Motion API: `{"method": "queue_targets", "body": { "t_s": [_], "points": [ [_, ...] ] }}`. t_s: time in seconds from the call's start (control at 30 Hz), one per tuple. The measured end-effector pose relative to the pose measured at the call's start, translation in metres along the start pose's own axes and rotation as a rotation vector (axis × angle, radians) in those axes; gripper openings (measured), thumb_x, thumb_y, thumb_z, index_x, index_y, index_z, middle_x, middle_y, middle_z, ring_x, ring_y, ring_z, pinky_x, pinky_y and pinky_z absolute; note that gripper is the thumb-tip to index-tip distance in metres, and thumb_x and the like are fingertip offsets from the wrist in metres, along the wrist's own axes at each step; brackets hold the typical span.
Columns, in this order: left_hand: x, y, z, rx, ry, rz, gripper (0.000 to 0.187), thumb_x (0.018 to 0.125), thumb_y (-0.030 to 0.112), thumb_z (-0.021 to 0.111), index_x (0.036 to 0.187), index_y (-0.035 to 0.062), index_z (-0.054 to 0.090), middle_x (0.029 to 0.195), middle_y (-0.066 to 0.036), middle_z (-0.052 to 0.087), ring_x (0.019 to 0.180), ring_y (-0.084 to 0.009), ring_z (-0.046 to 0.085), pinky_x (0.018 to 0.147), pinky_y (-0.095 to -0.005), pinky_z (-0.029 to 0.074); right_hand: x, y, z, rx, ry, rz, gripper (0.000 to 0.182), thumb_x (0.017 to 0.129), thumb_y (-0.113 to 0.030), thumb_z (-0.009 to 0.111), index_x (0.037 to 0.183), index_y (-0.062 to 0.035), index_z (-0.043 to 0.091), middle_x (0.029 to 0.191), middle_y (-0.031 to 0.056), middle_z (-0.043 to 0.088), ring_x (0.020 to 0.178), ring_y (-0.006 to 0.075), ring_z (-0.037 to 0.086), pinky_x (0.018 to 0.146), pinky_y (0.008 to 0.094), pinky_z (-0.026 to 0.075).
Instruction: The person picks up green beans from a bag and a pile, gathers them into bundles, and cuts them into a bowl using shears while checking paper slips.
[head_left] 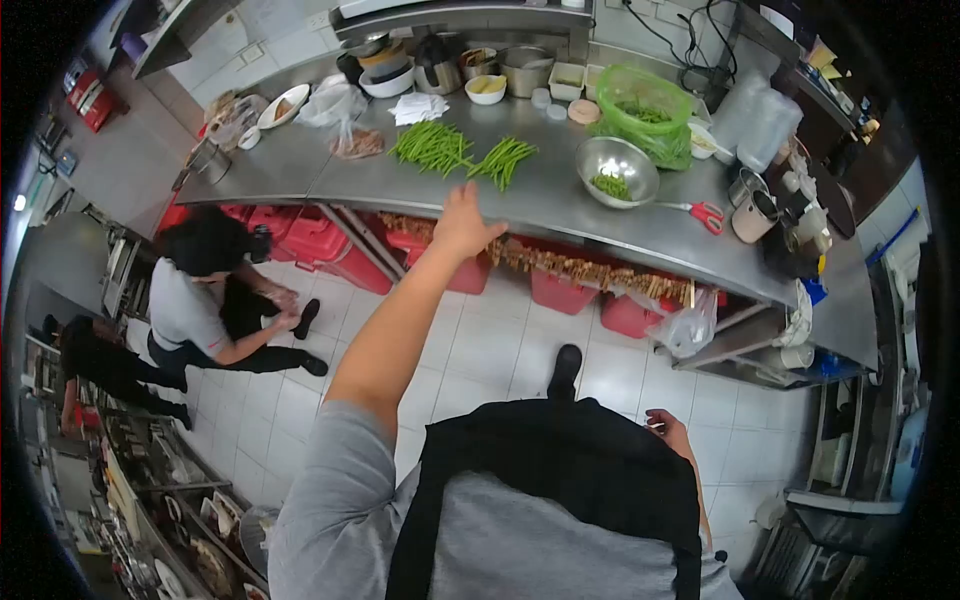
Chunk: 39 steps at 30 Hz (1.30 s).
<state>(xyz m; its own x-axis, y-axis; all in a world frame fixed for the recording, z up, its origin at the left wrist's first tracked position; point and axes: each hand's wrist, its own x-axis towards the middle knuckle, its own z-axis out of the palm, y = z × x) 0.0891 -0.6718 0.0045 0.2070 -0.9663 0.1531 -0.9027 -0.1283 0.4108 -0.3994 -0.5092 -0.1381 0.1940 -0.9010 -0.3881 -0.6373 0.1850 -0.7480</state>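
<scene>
Beans (pixel 611 187) in metal bowl (pixel 612 154)

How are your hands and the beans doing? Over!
Left hand outstretched near two piles of green beans on counter. Right hand low at side. No obstruction visible.

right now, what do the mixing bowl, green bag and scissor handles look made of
Mixing bowl: likely polished stainless steel; silvery reflections.
Green bag: probably thin, glossy plastic; it's translucent and creased.
Scissor handles: apparently smooth plastic, from their even red colour.
</scene>
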Motion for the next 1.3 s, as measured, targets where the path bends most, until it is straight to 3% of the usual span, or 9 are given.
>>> {"method": "queue_targets", "body": {
  "t_s": [0.2, 0.3, 0.4, 0.6, 0.8, 1.0, 1.1, 1.2, 1.3],
  "points": [
    [0.125, 0.031, 0.059, 0.213, -0.080, -0.188, 0.103, 0.067, 0.043, 0.073, 0.140, 0.0034, 0.012, 0.144, -0.021, 0.015, 0.134, -0.0353, 0.015, 0.106, -0.0446, 0.023, 0.096, -0.058, -0.055, 0.073, 0.104, -0.181, 0.030, 0.074, -0.009, 0.067, 0.103, -0.0062, 0.061, 0.089, 0.0093, 0.063, 0.076, 0.0188, 0.063, 0.065, 0.0309, 0.051],
    [0.167, 0.027, 0.072, 0.386, -0.079, -0.269, 0.103, 0.068, 0.043, 0.071, 0.140, 0.0014, 0.011, 0.139, -0.023, 0.027, 0.130, -0.0379, 0.025, 0.105, -0.0420, 0.026, 0.139, -0.105, -0.095, -0.025, 0.183, -0.365, 0.028, 0.074, -0.008, 0.067, 0.101, -0.0060, 0.061, 0.089, 0.0098, 0.064, 0.077, 0.0196, 0.063, 0.066, 0.0312, 0.050],
    [0.200, 0.018, 0.084, 0.301, -0.178, -0.393, 0.082, 0.072, 0.033, 0.067, 0.135, -0.0003, 0.026, 0.134, -0.023, 0.035, 0.123, -0.0368, 0.037, 0.101, -0.0420, 0.033, 0.175, -0.152, -0.136, -0.109, 0.222, -0.500, 0.025, 0.075, -0.006, 0.066, 0.100, -0.0047, 0.061, 0.089, 0.0106, 0.064, 0.080, 0.0211, 0.062, 0.071, 0.0310, 0.049],
    [0.213, 0.016, 0.106, 0.345, -0.023, -0.393, 0.032, 0.072, 0.013, 0.058, 0.101, 0.0003, 0.055, 0.111, -0.017, 0.054, 0.105, -0.0322, 0.053, 0.087, -0.0398, 0.045, 0.233, -0.210, -0.170, 0.026, 0.129, -0.602, 0.021, 0.078, -0.003, 0.062, 0.099, -0.0024, 0.062, 0.083, 0.0104, 0.063, 0.076, 0.0187, 0.060, 0.071, 0.0279, 0.047],
    [0.208, 0.011, 0.110, 0.231, -0.089, -0.353, 0.025, 0.067, 0.008, 0.057, 0.090, -0.0014, 0.056, 0.088, -0.021, 0.059, 0.083, -0.0375, 0.059, 0.075, -0.0400, 0.050, 0.278, -0.246, -0.167, 0.041, 0.043, -0.772, 0.018, 0.078, -0.003, 0.063, 0.097, -0.0021, 0.062, 0.080, 0.0107, 0.062, 0.072, 0.0190, 0.061, 0.068, 0.0274, 0.048],
    [0.192, 0.028, 0.124, 0.463, 0.066, -0.237, 0.023, 0.069, 0.008, 0.057, 0.090, -0.0010, 0.055, 0.090, -0.020, 0.060, 0.084, -0.0368, 0.059, 0.075, -0.0415, 0.050, 0.313, -0.285, -0.166, 0.031, -0.056, -0.950, 0.019, 0.078, -0.004, 0.064, 0.096, -0.0036, 0.063, 0.081, 0.0106, 0.062, 0.073, 0.0216, 0.061, 0.066, 0.0289, 0.048],
    [0.191, 0.024, 0.122, 0.405, 0.040, -0.292, 0.023, 0.070, 0.009, 0.059, 0.091, 0.0006, 0.053, 0.093, -0.019, 0.060, 0.085, -0.0349, 0.060, 0.073, -0.0399, 0.050, 0.334, -0.296, -0.157, -0.037, -0.141, -1.034, 0.021, 0.077, -0.007, 0.063, 0.098, -0.0057, 0.063, 0.084, 0.0107, 0.061, 0.077, 0.0246, 0.060, 0.068, 0.0318, 0.048],
    [0.192, 0.020, 0.101, 0.294, -0.090, -0.367, 0.025, 0.072, 0.007, 0.058, 0.095, -0.0012, 0.052, 0.091, -0.018, 0.060, 0.075, -0.0300, 0.062, 0.069, -0.0378, 0.051, 0.349, -0.309, -0.139, -0.068, -0.200, -1.115, 0.022, 0.078, -0.009, 0.062, 0.100, -0.0072, 0.062, 0.090, 0.0111, 0.061, 0.083, 0.0253, 0.060, 0.072, 0.0335, 0.048],
    [0.190, 0.007, 0.085, -0.594, -0.229, -0.578, 0.026, 0.075, 0.004, 0.057, 0.100, -0.0014, 0.052, 0.087, -0.015, 0.061, 0.066, -0.0241, 0.061, 0.064, -0.0357, 0.052, 0.355, -0.326, -0.124, 0.032, -0.225, -1.167, 0.025, 0.079, -0.009, 0.061, 0.103, -0.0071, 0.061, 0.101, 0.0114, 0.059, 0.094, 0.0259, 0.057, 0.080, 0.0341, 0.046]
  ]
}}
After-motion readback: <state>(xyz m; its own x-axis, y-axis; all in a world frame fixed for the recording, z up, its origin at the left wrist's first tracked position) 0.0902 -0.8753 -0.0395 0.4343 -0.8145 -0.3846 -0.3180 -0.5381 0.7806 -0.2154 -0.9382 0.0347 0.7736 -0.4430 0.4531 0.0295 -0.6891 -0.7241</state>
